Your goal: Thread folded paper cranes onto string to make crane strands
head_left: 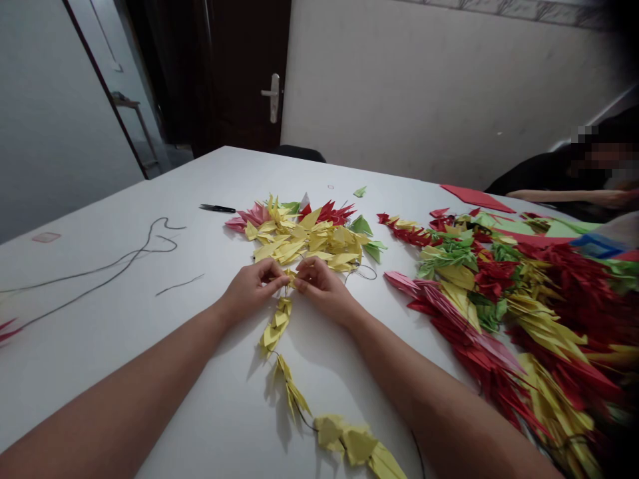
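My left hand [256,286] and my right hand [319,286] meet near the middle of the white table, fingertips pinched. Between them is a small yellow folded paper piece [290,278] at the top of a garland. From there the yellow paper garland [275,326] runs down toward me, its folded pieces threaded on a dark cord [306,422]. Just beyond my fingers lies a pile of yellow folded paper pieces [312,239], with pink, red and green ones at its far side. My fingers partly cover the piece and cord they hold.
Black snips [217,208] lie beyond my left hand. Loose dark cord [124,255] stretches across the table's left side. A large heap of red, yellow, green and pink paper garlands [499,286] fills the right. A person in dark clothing [539,174] sits at the far right.
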Action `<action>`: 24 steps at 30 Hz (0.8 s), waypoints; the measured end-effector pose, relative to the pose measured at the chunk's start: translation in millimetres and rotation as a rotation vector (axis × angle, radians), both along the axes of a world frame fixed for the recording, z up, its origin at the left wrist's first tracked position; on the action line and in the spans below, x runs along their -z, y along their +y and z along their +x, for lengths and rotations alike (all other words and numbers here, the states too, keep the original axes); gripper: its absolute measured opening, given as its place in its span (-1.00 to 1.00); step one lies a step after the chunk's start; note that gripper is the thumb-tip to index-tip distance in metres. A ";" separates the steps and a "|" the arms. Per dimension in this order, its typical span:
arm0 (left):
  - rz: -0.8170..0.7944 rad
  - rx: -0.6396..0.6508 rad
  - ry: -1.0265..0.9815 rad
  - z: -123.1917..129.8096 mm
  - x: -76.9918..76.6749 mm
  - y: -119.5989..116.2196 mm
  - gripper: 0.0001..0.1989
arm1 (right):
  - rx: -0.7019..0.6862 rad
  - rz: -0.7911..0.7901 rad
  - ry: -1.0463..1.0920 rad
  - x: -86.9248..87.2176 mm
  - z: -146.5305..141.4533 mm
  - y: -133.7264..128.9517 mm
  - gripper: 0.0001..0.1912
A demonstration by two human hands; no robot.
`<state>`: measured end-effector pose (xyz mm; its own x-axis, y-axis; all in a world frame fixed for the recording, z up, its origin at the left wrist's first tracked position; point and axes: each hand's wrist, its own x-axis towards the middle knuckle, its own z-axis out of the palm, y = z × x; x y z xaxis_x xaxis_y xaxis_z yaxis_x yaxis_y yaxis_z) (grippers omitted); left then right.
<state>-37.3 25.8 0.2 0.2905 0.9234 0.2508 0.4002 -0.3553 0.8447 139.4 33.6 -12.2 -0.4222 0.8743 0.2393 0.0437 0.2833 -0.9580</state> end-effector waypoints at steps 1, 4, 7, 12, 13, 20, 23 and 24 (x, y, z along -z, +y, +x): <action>-0.016 -0.034 0.007 -0.2 0.0 0.7 -0.73 | 0.037 0.025 -0.035 0.2 0.0 0.3 -0.74; -0.070 -0.100 0.027 0.1 0.7 2.7 -0.75 | 0.139 0.051 -0.117 0.9 -0.3 1.1 -0.81; -0.103 -0.099 0.025 1.5 1.9 3.4 -0.75 | 0.184 0.019 -0.150 -0.5 -1.0 0.7 -0.83; -0.118 -0.081 0.021 1.7 2.1 3.3 -0.77 | 0.222 0.071 -0.298 -5.4 -1.1 0.1 -0.91; -0.123 -0.085 0.028 1.2 1.8 3.6 -0.77 | 0.223 0.090 -0.316 -5.4 -0.6 0.7 -0.94; -0.107 -0.223 0.040 -0.2 1.7 8.6 -0.78 | 0.375 0.260 -0.341 -2.9 3.1 2.4 -0.85; -0.053 -0.262 0.043 0.0 3.9 8.3 -0.80 | 0.336 0.409 -0.390 -6.0 1.3 -4.9 -0.91; -0.030 -0.262 0.051 0.0 4.6 7.8 -0.80 | 0.302 0.440 -0.425 -6.9 0.2 -7.8 -0.89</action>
<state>-37.2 33.6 -4.3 0.0521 0.9757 0.2129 0.5178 -0.2086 0.8297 139.6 25.8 -5.2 -0.3109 0.8276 0.4674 0.5287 0.5592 -0.6385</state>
